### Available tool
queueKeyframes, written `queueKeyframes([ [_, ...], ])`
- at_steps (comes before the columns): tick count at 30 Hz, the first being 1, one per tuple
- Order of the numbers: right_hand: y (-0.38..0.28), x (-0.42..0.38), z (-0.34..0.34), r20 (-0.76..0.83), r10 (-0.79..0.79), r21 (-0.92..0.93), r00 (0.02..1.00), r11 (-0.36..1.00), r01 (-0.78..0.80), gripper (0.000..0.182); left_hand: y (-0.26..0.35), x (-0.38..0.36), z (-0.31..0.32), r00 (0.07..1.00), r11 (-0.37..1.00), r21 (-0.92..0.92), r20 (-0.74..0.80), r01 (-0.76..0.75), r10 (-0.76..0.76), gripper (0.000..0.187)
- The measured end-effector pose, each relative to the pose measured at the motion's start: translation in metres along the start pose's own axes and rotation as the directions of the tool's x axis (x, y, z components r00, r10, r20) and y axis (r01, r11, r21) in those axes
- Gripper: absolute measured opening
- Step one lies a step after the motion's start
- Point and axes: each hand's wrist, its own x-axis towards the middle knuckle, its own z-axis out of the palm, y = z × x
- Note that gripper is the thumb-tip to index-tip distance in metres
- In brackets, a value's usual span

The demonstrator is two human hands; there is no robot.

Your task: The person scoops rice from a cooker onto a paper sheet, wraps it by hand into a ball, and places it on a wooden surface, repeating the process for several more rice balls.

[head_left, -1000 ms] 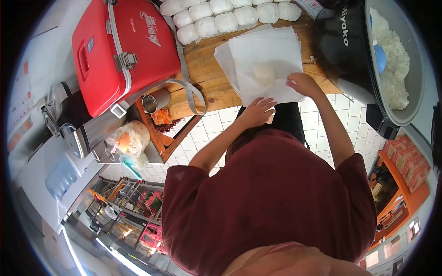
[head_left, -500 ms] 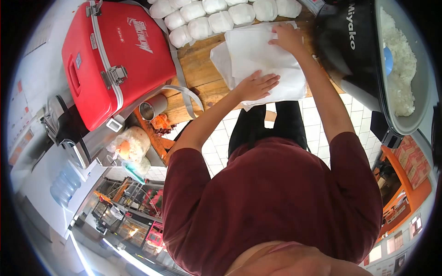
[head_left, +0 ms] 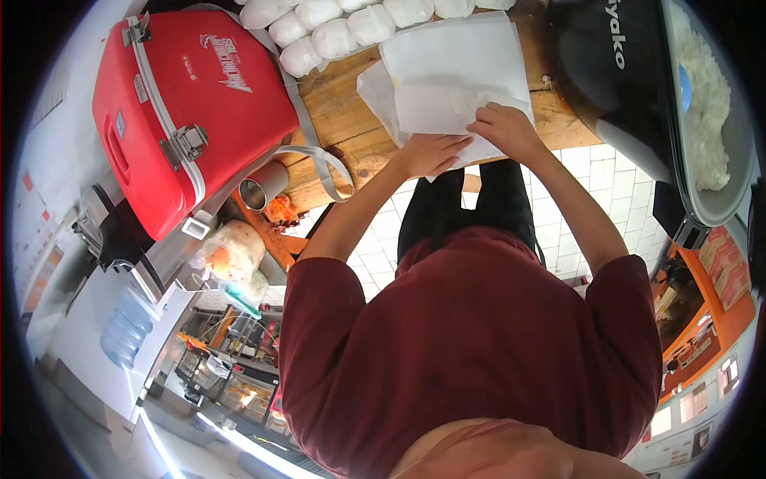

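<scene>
At the wooden worktop [head_left: 343,100], we find a red cooler box [head_left: 215,96] standing at far left, latches facing us, with a metal cup [head_left: 271,180] near its closest corner. Next along, toward the back, sit rows of white wrapped packets [head_left: 371,25], packed side by side. Then comes the left hand [head_left: 431,153], palm down at the near edge of the sheets, fingers stretched out; whether its thumb pinches anything we cannot tell. White paper [head_left: 455,52] lies before the person in an overlapping stack, between the packets and the body, and a faint rounded shape shows in its nearer part. We judge the step in hand to be folding the top sheet at this edge. Just to the right, the right hand [head_left: 507,129] has its fingers curled, seemingly pinching that paper. The next move, as we read it, calls for both hands to hold the fold snug and even without tearing it. At far right stands a black cooker [head_left: 610,88], open, with white rice [head_left: 706,112] inside and a blue utensil [head_left: 685,88] partly hidden at the rim.
</scene>
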Motion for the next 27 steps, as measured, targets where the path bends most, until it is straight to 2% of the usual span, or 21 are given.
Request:
queueKeyframes([
  [1, 0.001, 0.0, 0.001, -0.004, -0.025, 0.016, 1.0, 1.0, 0.026, 0.014, 0.011, -0.006, -0.012, 0.998, 0.965, 0.261, -0.064, -0.005, 0.022, 0.038],
  [2, 0.002, 0.0, 0.002, -0.012, -0.05, 0.027, 0.999, 0.998, 0.051, 0.019, 0.017, -0.014, -0.013, 0.998, 0.965, 0.262, -0.057, -0.015, 0.031, 0.038],
  [3, 0.004, 0.001, 0.002, -0.018, -0.042, 0.023, 0.999, 0.999, 0.042, 0.019, 0.023, -0.021, -0.014, 0.964, 0.956, 0.285, -0.229, -0.069, 0.138, 0.035],
  [4, 0.004, 0.0, 0.002, -0.002, -0.047, 0.021, 0.999, 0.999, 0.047, 0.019, 0.027, -0.026, -0.015, 0.89, 0.943, 0.311, -0.389, -0.114, 0.236, 0.032],
  [5, 0.002, -0.004, 0.004, 0.017, -0.052, 0.025, 0.998, 0.998, 0.052, 0.02, 0.024, -0.028, -0.014, 0.893, 0.946, 0.302, -0.384, -0.118, 0.234, 0.032],
  [7, 0.001, -0.006, 0.009, -0.024, -0.052, 0.062, 0.998, 0.997, 0.054, 0.021, 0.012, -0.01, -0.037, 0.956, 0.818, 0.568, -0.279, 0.087, 0.092, 0.025],
  [8, 0.003, -0.006, 0.012, -0.071, -0.06, 0.087, 0.996, 0.994, 0.066, 0.022, -0.002, 0.001, -0.046, 0.954, 0.898, 0.427, -0.299, 0.105, 0.031, 0.021],
  [9, 0.007, -0.007, 0.016, -0.077, -0.056, 0.084, 0.995, 0.994, 0.063, 0.022, -0.023, 0.007, -0.051, 0.976, 0.925, 0.378, -0.211, 0.037, 0.047, 0.021],
  [11, 0.015, -0.016, 0.026, -0.1, -0.04, 0.058, 0.994, 0.997, 0.046, 0.021, -0.051, 0.007, -0.051, 0.989, 0.945, 0.321, -0.107, -0.061, 0.1, 0.018],
  [12, 0.018, -0.017, 0.029, -0.094, -0.032, 0.058, 0.995, 0.998, 0.038, 0.021, -0.056, 0.011, -0.051, 0.989, 0.948, 0.313, -0.107, -0.064, 0.102, 0.018],
  [14, 0.027, -0.016, 0.035, -0.151, -0.034, 0.03, 0.988, 0.999, 0.039, 0.023, -0.062, 0.017, -0.049, 0.967, 0.931, 0.327, -0.134, -0.163, 0.216, 0.016],
  [18, 0.04, -0.019, 0.045, -0.173, -0.036, 0.039, 0.984, 0.998, 0.043, 0.025, -0.067, 0.016, -0.043, 0.951, 0.927, 0.322, -0.168, -0.195, 0.258, 0.015],
  [20, 0.044, -0.028, 0.053, -0.185, 0.032, 0.08, 0.982, 0.997, -0.018, 0.028, -0.063, 0.012, -0.039, 0.949, 0.963, 0.216, -0.235, -0.16, 0.21, 0.017],
  [24, 0.039, -0.029, 0.05, -0.181, 0.049, 0.12, 0.982, 0.992, -0.028, 0.027, -0.058, 0.003, -0.043, 0.964, 0.972, 0.212, -0.221, -0.103, 0.15, 0.02],
  [26, 0.039, -0.032, 0.044, -0.167, 0.045, 0.016, 0.985, 0.999, -0.043, 0.026, -0.065, 0.003, -0.036, 0.957, 0.934, 0.328, -0.195, -0.142, 0.214, 0.022],
  [27, 0.043, -0.036, 0.049, -0.164, 0.048, 0.017, 0.985, 0.999, -0.046, 0.026, -0.07, 0.003, -0.034, 0.957, 0.936, 0.323, -0.196, -0.142, 0.213, 0.022],
])
